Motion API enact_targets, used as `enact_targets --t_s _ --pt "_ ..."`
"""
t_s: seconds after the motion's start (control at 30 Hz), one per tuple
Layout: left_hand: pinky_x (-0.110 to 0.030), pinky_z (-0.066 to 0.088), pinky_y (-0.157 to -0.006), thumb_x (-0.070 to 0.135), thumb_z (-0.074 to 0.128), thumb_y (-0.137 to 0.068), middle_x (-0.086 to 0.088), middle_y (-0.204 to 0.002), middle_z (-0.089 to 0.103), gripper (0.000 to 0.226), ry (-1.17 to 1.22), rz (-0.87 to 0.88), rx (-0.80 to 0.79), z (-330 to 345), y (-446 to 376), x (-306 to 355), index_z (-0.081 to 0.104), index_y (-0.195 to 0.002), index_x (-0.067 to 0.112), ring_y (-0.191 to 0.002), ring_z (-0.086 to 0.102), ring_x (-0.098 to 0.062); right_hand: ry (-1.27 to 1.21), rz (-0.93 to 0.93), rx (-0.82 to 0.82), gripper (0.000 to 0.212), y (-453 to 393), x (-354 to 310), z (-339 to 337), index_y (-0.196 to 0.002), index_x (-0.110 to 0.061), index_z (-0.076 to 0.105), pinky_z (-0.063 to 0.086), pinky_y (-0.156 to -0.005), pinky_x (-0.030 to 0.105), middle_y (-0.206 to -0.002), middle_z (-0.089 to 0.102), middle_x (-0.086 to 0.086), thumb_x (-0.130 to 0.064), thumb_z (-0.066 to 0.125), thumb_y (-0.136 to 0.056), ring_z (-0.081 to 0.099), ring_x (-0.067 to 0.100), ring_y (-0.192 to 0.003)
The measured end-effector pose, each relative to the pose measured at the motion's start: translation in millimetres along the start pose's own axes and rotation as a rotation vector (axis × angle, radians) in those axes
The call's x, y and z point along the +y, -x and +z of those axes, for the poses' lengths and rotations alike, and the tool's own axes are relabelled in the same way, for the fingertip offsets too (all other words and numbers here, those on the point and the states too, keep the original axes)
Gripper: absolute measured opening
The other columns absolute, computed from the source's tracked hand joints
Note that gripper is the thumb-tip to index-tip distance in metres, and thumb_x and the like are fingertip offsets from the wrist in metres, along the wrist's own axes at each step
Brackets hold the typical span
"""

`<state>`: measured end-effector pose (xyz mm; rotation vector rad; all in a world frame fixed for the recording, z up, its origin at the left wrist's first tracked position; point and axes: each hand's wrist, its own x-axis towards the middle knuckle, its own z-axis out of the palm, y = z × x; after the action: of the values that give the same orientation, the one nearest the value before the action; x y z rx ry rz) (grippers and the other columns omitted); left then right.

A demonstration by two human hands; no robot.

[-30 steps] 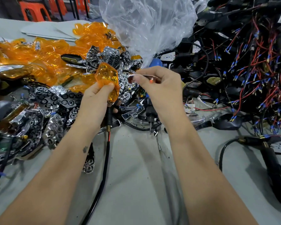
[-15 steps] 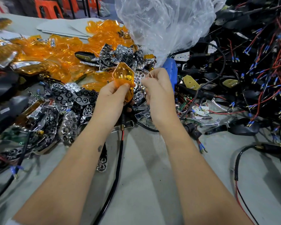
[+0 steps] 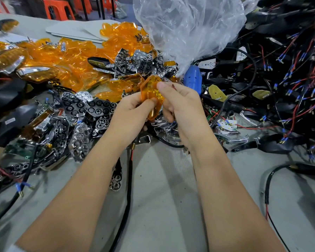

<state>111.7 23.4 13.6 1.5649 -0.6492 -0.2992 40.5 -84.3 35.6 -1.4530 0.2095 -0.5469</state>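
My left hand (image 3: 133, 110) grips an orange translucent lamp lens (image 3: 150, 91) fitted on a turn-signal body, whose black cable (image 3: 128, 188) with a red wire hangs down over the table toward me. My right hand (image 3: 182, 100) is curled beside the lens, its thumb touching the lens's upper edge. A small red-tipped tool (image 3: 173, 86) shows in its fist; the rest of the tool is hidden by the fingers.
A pile of orange lenses (image 3: 71, 57) lies at the back left, chrome and black reflector pieces (image 3: 91, 113) at the left. A clear plastic bag (image 3: 185, 26) stands behind. Black housings with red and blue wires (image 3: 280, 79) fill the right. A blue tool (image 3: 193, 77) lies behind my right hand.
My right hand, which held the thin tool pointed at the lens a second ago, has closed in against the lens. Both hands stay raised over the table.
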Motion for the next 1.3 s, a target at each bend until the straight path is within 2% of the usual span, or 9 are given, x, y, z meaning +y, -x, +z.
enact_targets --t_s 0.17,0.33,0.47,0.63,0.77,0.93,1.03,1.17,1.3 --pt "-0.023 0.049 -0.050 0.052 0.046 -0.090 0.009 -0.078 0.069 0.036 0.109 -0.079 -0.036 -4.2 -0.2 0.8 0.076 -0.085 0.034 -0.066 0.062 -0.007 0.028 -0.116 0.232 0.016 -4.1 5.0 -1.1 -0.083 -0.019 0.070 0.029 -0.048 0.018 -0.050 0.047 -0.011 -0.009 0.064 -0.094 0.038 0.004 -0.046" --pt "-0.036 0.047 -0.072 0.071 0.032 -0.082 -0.013 -0.124 0.066 0.061 0.123 -0.160 0.013 -9.0 -7.5 -3.6 0.078 -0.087 0.031 -0.093 0.063 -0.025 0.035 -0.297 0.336 0.026 -9.8 6.1 -4.6 -0.086 -0.021 0.072 0.050 -0.070 0.025 -0.075 0.069 -0.004 0.005 0.067 -0.087 0.061 0.009 -0.070" --pt "-0.029 0.051 -0.057 0.072 0.044 -0.081 -0.002 -0.089 0.072 0.055 0.238 -0.149 -0.079 -8.8 -5.2 -2.4 0.078 -0.090 0.029 -0.073 0.067 -0.016 0.080 -0.359 0.167 0.031 -7.6 8.3 -1.8 -0.091 -0.014 0.072 0.054 -0.080 0.025 -0.088 0.072 -0.001 0.015 0.066 -0.082 0.066 0.008 -0.085" --pt "-0.026 0.052 -0.054 0.039 0.075 -0.078 -0.004 -0.113 0.070 0.037 0.338 -0.154 0.028 -8.9 -6.4 -2.4 0.071 -0.110 0.020 -0.072 0.071 -0.017 0.206 -0.261 0.119 0.046 -1.1 7.9 -5.7 -0.091 -0.020 0.071 0.041 -0.062 0.014 -0.077 0.062 -0.017 0.016 0.046 -0.073 0.049 0.001 -0.065" --pt "-0.024 0.051 -0.052 0.031 0.070 -0.088 -0.001 -0.087 0.072 0.008 0.252 -0.097 -0.020 -2.8 -3.6 -3.4 0.077 -0.084 0.029 -0.067 0.069 -0.012 0.145 -0.120 0.207 0.035 1.4 1.8 -0.1 -0.086 -0.020 0.057 0.034 -0.054 0.012 -0.080 0.047 -0.004 -0.004 0.046 -0.058 0.040 0.005 -0.064" --pt "-0.024 0.047 -0.049 0.022 0.068 -0.093 0.001 -0.079 0.066 0.012 0.219 -0.076 -0.007 -4.6 -6.4 -8.2 0.071 -0.082 0.021 -0.066 0.067 -0.011 0.081 0.085 0.335 0.028 -14.5 -10.4 -1.5 -0.077 -0.015 0.043 0.023 -0.048 0.022 -0.073 0.039 0.002 0.008 0.036 -0.093 0.029 0.013 -0.053" --pt "-0.023 0.047 -0.049 0.021 0.069 -0.092 0.009 -0.068 0.064 0.024 0.201 -0.056 -0.012 -3.3 -5.9 -8.6 0.071 -0.070 0.030 -0.064 0.066 -0.009 0.065 0.047 0.323 0.023 -11.3 -5.9 -2.7 -0.079 -0.015 0.046 0.028 -0.055 0.022 -0.073 0.040 -0.001 -0.009 0.040 -0.100 0.034 0.009 -0.057" --pt "-0.022 0.045 -0.048 0.025 0.073 -0.084 0.010 -0.066 0.066 0.011 0.205 -0.014 -0.005 -1.4 -5.7 -8.2 0.077 -0.076 0.032 -0.063 0.063 -0.010 0.188 -0.049 0.194 0.024 -5.1 4.1 -2.7 -0.078 -0.022 0.057 0.035 -0.060 0.018 -0.064 0.047 -0.017 -0.018 0.047 -0.099 0.040 0.000 -0.059" --pt "-0.021 0.042 -0.045 0.026 0.074 -0.080 0.007 -0.066 0.066 0.006 0.241 0.008 0.006 0.4 -5.4 -8.0 0.079 -0.081 0.029 -0.060 0.060 -0.011 0.248 -0.105 0.129 0.022 -6.0 7.8 -1.5 -0.091 -0.025 0.069 0.044 -0.082 0.029 -0.100 0.066 0.001 -0.027 0.048 -0.098 0.055 0.008 -0.088"
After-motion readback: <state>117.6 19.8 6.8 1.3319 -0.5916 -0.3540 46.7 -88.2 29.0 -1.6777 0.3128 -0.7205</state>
